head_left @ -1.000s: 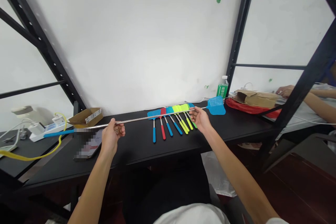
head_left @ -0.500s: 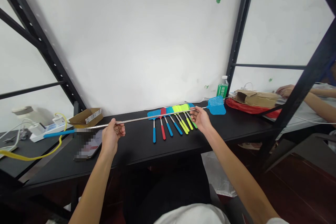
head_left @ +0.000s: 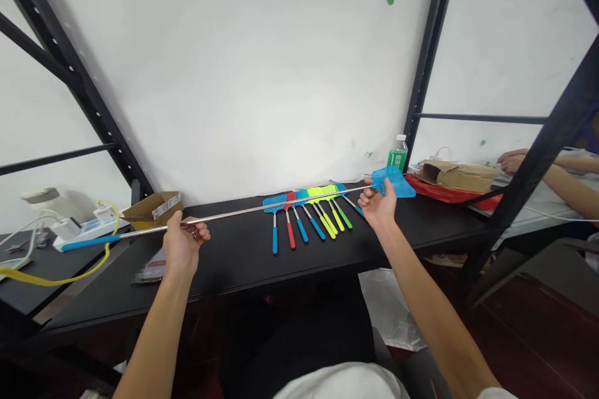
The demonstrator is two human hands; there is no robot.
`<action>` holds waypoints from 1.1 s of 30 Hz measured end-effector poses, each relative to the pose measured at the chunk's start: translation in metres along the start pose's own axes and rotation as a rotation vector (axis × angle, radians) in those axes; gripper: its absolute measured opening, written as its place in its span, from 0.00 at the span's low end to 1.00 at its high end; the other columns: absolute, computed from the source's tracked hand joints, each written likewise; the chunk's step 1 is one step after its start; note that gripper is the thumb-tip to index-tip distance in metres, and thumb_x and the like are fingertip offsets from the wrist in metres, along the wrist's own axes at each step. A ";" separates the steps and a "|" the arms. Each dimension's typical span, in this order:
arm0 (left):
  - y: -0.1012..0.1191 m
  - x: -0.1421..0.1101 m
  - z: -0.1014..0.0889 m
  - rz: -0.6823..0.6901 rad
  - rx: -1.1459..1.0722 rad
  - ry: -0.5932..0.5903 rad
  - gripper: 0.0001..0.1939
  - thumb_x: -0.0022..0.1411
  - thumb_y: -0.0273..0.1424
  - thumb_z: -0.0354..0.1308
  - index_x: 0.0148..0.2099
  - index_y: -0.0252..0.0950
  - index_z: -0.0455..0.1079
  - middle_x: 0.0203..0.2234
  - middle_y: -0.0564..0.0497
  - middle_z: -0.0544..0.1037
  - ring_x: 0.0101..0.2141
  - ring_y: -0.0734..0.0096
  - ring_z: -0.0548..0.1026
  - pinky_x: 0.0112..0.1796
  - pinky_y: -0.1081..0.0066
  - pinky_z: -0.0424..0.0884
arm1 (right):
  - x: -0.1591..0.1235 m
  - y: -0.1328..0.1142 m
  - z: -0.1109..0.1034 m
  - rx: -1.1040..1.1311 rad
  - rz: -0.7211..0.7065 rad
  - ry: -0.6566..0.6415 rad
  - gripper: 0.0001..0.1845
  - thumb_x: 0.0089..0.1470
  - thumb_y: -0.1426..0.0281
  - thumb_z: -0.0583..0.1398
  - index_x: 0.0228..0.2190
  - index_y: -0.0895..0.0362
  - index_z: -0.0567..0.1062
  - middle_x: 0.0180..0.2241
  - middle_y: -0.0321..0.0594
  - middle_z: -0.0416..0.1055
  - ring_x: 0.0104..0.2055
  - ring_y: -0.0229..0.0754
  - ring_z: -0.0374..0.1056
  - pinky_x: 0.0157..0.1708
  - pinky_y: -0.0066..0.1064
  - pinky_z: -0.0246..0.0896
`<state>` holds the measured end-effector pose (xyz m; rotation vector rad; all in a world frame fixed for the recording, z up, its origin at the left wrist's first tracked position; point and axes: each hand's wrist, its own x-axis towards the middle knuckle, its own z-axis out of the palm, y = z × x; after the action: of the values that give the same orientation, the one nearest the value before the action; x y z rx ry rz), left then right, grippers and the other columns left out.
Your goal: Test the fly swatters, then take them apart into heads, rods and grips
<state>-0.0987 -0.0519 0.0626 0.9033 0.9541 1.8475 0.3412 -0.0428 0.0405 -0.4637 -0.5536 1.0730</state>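
While the left hand (head_left: 183, 244) closes round the long blue swatter (head_left: 400, 184) near its handle, the right hand (head_left: 381, 206) pinches its head end, above the black table (head_left: 243, 259), with room between fanned swatters (head_left: 326, 224) and front edge (head_left: 262, 285).

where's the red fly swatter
Head view, centre: the red metal-shafted fly swatter lies on the black tabletop, second from the row's left, between two blue swatters.
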 end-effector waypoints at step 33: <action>-0.005 -0.021 0.016 -0.022 0.185 -0.219 0.26 0.64 0.43 0.43 0.15 0.40 0.52 0.09 0.55 0.51 0.13 0.74 0.53 0.21 0.69 0.61 | 0.003 0.006 -0.003 -0.257 -0.220 0.128 0.27 0.57 0.47 0.55 0.25 0.58 0.75 0.14 0.34 0.62 0.16 0.33 0.56 0.15 0.26 0.51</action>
<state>-0.0752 -0.0648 0.0605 1.1766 1.0037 1.6216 0.3399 -0.0375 0.0350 -0.6756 -0.6168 0.7594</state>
